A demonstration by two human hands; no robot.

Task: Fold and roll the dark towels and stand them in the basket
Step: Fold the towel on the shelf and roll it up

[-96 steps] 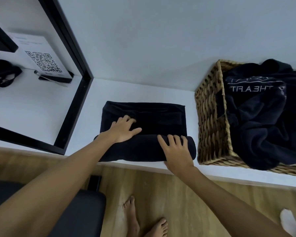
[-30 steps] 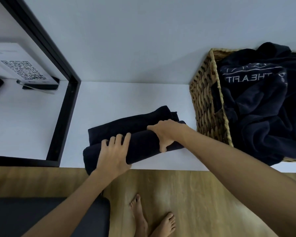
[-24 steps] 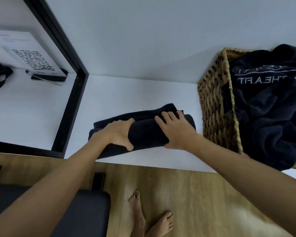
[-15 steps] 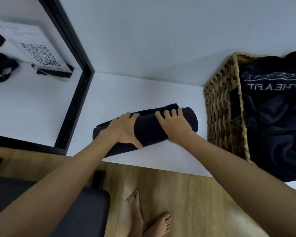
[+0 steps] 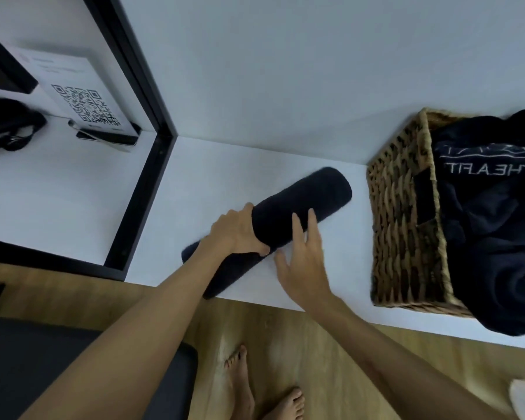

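The rolled dark towel (image 5: 303, 204) is clamped round its middle by the left grip (image 5: 237, 234), lying slantwise on the white desk (image 5: 315, 292). Just right, the right grip (image 5: 303, 262) is spread open, fingertips laid on it. Further right, the woven wicker basket (image 5: 400, 225) is stuffed with loose dark towels (image 5: 491, 225).

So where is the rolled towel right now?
In the head view the rolled towel lies diagonally on the white shelf, left of the wicker basket, gripped by the left hand.

- Soft, even indoor light; the white desk (image 5: 315, 159) and wall read slightly bluish.
- Shadows are faint and diffuse.
- Dark towels lose nearly all detail.
- Wide-angle bending shows at the edges.
- The right hand (image 5: 303, 262) is slightly motion-blurred.
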